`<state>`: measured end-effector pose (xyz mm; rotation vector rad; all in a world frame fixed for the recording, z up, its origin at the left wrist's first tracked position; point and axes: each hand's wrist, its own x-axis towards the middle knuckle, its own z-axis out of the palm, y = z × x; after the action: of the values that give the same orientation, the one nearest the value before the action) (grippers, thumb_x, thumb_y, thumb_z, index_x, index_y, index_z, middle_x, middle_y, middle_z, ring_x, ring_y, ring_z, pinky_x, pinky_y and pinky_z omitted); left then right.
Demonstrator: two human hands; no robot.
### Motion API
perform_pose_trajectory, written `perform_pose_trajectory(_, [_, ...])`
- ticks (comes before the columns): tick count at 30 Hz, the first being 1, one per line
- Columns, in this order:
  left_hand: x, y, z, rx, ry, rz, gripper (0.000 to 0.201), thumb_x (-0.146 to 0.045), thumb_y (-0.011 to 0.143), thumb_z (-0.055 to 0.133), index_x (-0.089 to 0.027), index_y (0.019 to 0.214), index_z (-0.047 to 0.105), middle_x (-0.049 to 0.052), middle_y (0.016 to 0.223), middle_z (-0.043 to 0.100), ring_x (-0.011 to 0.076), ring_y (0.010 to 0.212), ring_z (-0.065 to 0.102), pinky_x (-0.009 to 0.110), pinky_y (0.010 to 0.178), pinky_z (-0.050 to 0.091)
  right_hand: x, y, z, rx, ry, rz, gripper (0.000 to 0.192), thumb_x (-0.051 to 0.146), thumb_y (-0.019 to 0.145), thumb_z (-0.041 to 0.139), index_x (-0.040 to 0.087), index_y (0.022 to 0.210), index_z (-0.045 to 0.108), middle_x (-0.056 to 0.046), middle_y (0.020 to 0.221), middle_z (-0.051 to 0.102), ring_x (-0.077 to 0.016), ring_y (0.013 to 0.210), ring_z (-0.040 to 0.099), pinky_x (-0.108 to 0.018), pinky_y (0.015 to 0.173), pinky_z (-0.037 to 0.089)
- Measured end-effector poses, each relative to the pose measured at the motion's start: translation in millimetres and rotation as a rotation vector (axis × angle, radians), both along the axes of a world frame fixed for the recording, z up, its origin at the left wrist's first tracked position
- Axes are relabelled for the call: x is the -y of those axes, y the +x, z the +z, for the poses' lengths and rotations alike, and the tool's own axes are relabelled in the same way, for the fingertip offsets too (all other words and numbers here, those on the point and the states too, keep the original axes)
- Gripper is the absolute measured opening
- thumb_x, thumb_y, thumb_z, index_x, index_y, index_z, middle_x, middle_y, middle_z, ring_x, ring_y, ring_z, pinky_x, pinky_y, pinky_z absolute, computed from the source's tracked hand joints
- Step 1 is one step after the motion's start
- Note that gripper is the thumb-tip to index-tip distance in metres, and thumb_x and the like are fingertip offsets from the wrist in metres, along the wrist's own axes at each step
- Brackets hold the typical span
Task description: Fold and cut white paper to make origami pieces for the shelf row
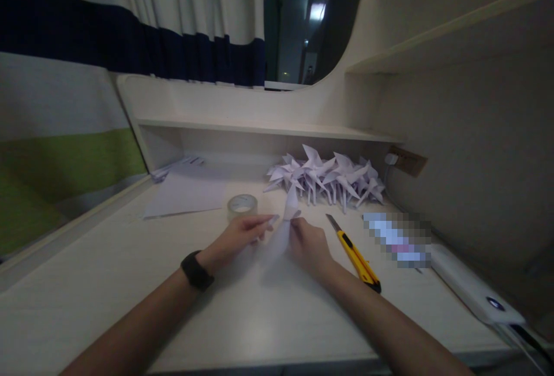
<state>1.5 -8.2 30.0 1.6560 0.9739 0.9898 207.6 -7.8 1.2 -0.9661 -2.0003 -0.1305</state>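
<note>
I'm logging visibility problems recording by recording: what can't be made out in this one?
All in the head view:
- Pale piece at the left hand's fingertips: too small and blurred to identify.
- Folded paper: partly covered by the right hand gripping it.
- Tape roll: lower edge behind the left hand.
- Pinwheels: overlap each other, so no sure count.
- Bright item at right: masked by pixelation.

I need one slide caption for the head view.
Right hand holds paper beside the left hand, with pinwheels behind and tape nearby.
</note>
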Motion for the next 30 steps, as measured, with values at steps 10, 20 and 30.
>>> perform_pose_trajectory(10, [4.4,3.1,1.5,0.061,-0.047,-0.036,0.04,-0.042,0.084,0.06,-0.017,0.115,0.067,0.005,0.087,0.062,0.0109,0.064,0.047,0.022,0.054,0.036,0.1,0.8,0.8,0.028,0.011,0.007,0.015,0.024,0.092,0.039,0.017,0.093,0.053,-0.003,0.068,0.067,-0.0147,0.057,0.064,-0.022,0.053,0.038])
perform_pose_trajectory(20, [5.9,3.5,3.6,0.047,-0.034,-0.062,0.038,-0.042,0.085,0.06,-0.018,0.114,0.068,0.005,0.087,0.062,0.0128,0.069,0.05,0.023,0.058,0.039,1.0,0.3,2.1,0.041,0.013,-0.023,0.017,0.024,0.093,0.039,0.016,0.092,0.055,-0.003,0.068,0.067,-0.0141,0.057,0.064,-0.022,0.054,0.038])
perform_pose_trajectory(30, [6.6,2.8,1.6,-0.012,0.007,-0.037,0.039,-0.049,0.086,0.056,-0.013,0.096,0.069,-0.001,0.062,0.054,0.01,0.053,0.047,0.022,0.048,0.035,0.9,1.3,3.1,0.189,0.143,-0.08,0.019,0.02,0.093,0.039,0.016,0.088,0.057,-0.003,0.069,0.067,-0.013,0.057,0.06,-0.023,0.054,0.034])
